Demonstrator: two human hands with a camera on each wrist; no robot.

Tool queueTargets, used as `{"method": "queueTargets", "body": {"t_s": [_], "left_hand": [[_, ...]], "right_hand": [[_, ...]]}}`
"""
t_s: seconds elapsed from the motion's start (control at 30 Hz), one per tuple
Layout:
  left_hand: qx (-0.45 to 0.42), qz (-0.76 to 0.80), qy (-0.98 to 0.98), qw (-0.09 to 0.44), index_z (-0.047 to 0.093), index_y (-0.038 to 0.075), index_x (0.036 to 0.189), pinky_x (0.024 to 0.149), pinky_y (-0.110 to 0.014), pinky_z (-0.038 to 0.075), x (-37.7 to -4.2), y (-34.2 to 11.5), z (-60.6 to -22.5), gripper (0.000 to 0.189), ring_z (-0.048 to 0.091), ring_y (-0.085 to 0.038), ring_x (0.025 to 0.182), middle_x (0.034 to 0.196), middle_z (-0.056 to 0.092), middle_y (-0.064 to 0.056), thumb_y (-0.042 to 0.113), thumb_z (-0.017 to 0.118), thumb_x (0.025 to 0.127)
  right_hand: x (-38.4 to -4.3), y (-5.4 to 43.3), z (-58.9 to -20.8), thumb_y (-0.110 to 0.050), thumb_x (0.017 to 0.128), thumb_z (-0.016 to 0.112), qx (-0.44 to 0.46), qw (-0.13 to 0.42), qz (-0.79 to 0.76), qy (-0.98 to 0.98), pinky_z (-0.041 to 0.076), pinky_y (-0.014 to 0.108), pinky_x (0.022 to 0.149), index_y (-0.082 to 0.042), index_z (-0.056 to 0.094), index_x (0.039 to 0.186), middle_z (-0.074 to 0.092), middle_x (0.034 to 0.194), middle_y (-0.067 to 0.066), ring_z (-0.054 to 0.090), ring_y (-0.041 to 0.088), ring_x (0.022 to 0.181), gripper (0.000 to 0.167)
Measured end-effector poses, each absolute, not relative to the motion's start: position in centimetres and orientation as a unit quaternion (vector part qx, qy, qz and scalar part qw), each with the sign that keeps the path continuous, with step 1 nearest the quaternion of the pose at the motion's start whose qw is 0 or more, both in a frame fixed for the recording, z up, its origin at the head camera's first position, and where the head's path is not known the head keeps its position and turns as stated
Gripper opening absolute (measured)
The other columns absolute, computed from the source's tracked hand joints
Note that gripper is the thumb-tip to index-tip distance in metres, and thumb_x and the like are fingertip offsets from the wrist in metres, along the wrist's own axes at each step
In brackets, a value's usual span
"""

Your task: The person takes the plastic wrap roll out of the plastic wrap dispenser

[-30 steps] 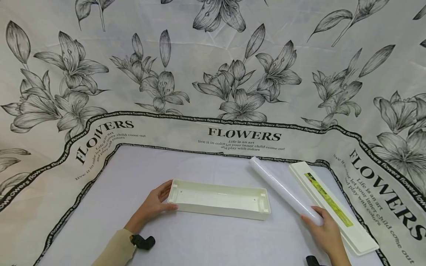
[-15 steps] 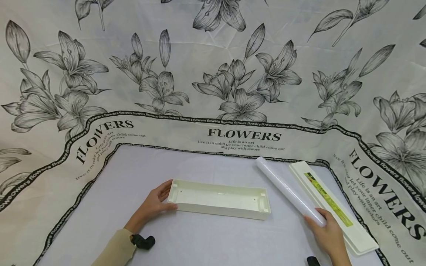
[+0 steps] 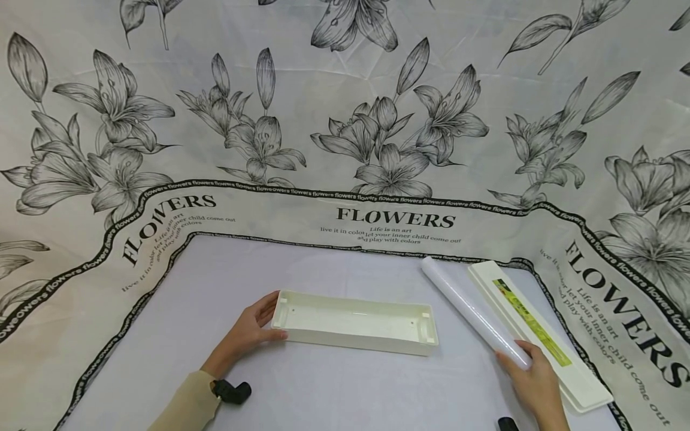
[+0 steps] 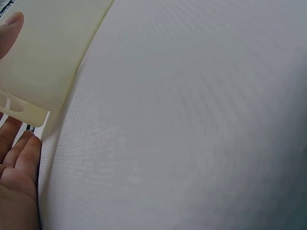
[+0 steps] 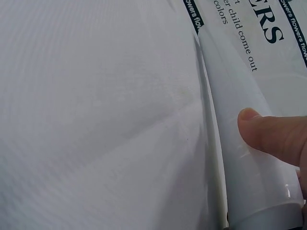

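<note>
My left hand (image 3: pixel 250 329) grips the left end of a long white open box (image 3: pixel 356 344). In the left wrist view the thumb (image 4: pixel 10 31) lies on the box's side wall (image 4: pixel 43 62), and the other fingers are at its end. My right hand (image 3: pixel 533 377) holds the near end of a glossy white roll of plastic film (image 3: pixel 469 305), which slants away to the back left. The thumb (image 5: pixel 264 132) lies across the roll (image 5: pixel 240 105) in the right wrist view; most of the right fingers are hidden there.
A long white lid (image 3: pixel 485 275) with a yellow-green label lies at the right, beside the roll. The white table (image 3: pixel 334 395) is bordered by a cloth (image 3: pixel 280 215) printed with flowers and lettering, which rises behind it.
The right hand and the roll have shifted a little to the right, toward the lid. The left hand and the box have stayed in place.
</note>
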State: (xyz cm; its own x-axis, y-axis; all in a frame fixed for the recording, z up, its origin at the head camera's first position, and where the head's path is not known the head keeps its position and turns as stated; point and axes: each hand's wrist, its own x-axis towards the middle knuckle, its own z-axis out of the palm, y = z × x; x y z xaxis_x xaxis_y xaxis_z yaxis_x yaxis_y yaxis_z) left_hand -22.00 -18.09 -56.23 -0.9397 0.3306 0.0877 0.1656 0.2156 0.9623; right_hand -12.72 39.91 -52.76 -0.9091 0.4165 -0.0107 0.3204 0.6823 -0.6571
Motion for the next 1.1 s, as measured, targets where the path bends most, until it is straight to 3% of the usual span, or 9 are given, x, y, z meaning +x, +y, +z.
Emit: {"method": "queueTargets", "body": {"t_s": [0.3,0.53,0.8,0.93,1.1], "left_hand": [[0.145,0.609,0.776,0.076,0.029,-0.001,0.160,0.115,-0.018,0.037,-21.9,-18.1,-56.0,0.106,0.036,-0.041,0.151,0.163,0.036,-0.024,0.019,0.092,0.076],[0.147,0.613,0.773,0.078,0.029,0.000,0.160,0.117,-0.022,0.037,-21.9,-18.1,-56.0,0.107,0.035,-0.040,0.151,0.163,0.036,-0.023,0.020,0.092,0.076],[0.148,0.616,0.769,0.083,0.028,0.000,0.160,0.110,-0.009,0.036,-21.9,-18.1,-55.9,0.108,0.034,-0.041,0.152,0.164,0.034,-0.024,0.019,0.092,0.076],[0.151,0.613,0.771,0.084,0.028,0.000,0.160,0.113,-0.013,0.036,-21.9,-18.1,-55.9,0.107,0.035,-0.041,0.151,0.164,0.034,-0.024,0.019,0.092,0.076],[0.150,0.614,0.771,0.082,0.029,0.000,0.160,0.119,-0.029,0.037,-21.9,-18.1,-55.9,0.107,0.036,-0.041,0.151,0.163,0.035,-0.024,0.018,0.092,0.076]], "right_hand": [[-12.8,40.1,-53.1,-0.036,0.096,0.071,-0.209,0.081,0.338,-0.914,0.039,0.066,0.107,0.009,0.043,0.146,0.045,0.144,0.043,0.046,0.057,0.131,0.073],[-13.1,40.1,-53.1,-0.038,0.098,0.069,-0.223,0.071,0.339,-0.911,0.038,0.067,0.107,0.010,0.040,0.147,0.043,0.145,0.042,0.045,0.056,0.131,0.075],[-13.4,40.0,-53.4,-0.040,0.099,0.066,-0.251,0.064,0.347,-0.901,0.036,0.069,0.109,0.009,0.038,0.149,0.041,0.148,0.040,0.042,0.054,0.135,0.076],[-13.6,39.8,-53.3,-0.042,0.099,0.067,-0.269,0.057,0.349,-0.896,0.034,0.071,0.110,0.010,0.035,0.150,0.038,0.149,0.041,0.040,0.055,0.136,0.080],[-13.8,39.6,-53.0,-0.041,0.099,0.066,-0.278,0.046,0.347,-0.895,0.033,0.070,0.112,0.010,0.034,0.151,0.037,0.150,0.041,0.039,0.056,0.137,0.080]]}}
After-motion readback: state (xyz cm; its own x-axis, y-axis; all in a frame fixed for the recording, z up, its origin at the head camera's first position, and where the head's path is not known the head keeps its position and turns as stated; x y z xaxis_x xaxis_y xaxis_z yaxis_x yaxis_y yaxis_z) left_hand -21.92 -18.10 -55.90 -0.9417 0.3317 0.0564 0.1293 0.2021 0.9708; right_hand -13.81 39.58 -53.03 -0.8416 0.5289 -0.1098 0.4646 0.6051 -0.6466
